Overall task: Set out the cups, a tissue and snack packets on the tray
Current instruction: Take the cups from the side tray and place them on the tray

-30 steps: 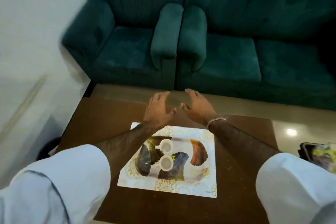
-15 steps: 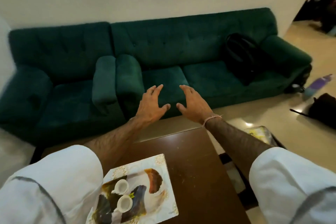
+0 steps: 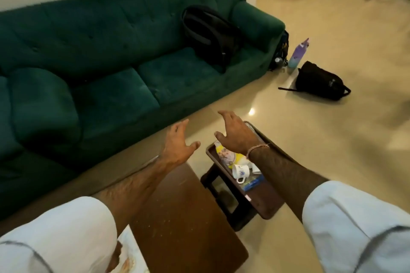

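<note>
My left hand hovers with fingers spread over the far right corner of the brown table, holding nothing. My right hand is spread and empty above a dark brown bin on a low stool right of the table. Inside the bin a white cup with a blue pattern lies on its side among snack packets and a blue wrapper. Only a corner of the patterned white tray shows at the bottom left, behind my sleeve; its two cups are out of view.
A green sofa runs along the wall with a black backpack on its seat. On the cream floor to the right lie another black bag and a purple bottle. Chair legs stand at the top right.
My view has swung right, from the tray with its two cups to the bin beside the table. Both hands moved right with it and stayed spread and empty.
</note>
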Action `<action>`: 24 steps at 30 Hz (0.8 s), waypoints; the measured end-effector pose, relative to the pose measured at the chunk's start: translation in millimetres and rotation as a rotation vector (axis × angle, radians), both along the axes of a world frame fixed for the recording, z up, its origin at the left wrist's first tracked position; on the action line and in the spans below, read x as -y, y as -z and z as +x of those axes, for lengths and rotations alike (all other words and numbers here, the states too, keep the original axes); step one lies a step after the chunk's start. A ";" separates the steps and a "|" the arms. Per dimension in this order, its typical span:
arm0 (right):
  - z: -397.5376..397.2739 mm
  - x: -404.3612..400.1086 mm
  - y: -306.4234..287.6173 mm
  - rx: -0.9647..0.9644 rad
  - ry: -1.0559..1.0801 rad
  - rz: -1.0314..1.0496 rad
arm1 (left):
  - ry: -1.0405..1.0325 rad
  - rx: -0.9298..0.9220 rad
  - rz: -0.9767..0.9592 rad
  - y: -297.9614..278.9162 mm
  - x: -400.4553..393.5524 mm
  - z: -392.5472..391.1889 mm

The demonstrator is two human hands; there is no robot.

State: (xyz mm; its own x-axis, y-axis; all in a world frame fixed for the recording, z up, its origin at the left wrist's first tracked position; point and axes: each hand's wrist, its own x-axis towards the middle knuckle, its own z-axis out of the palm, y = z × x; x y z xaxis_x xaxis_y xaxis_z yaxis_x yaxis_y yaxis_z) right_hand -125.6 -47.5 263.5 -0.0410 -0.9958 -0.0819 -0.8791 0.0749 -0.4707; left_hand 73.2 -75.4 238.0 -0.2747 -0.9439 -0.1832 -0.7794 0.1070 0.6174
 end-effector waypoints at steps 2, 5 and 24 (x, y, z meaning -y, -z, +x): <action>-34.0 -4.0 26.2 0.011 0.013 0.028 | 0.034 0.017 0.040 27.1 -3.8 -30.7; -81.3 -10.9 71.8 0.028 0.039 0.091 | 0.093 0.060 0.120 73.6 -10.0 -72.6; -171.9 -41.4 290.4 0.117 0.474 0.419 | 0.432 0.427 0.126 267.1 -20.3 -188.3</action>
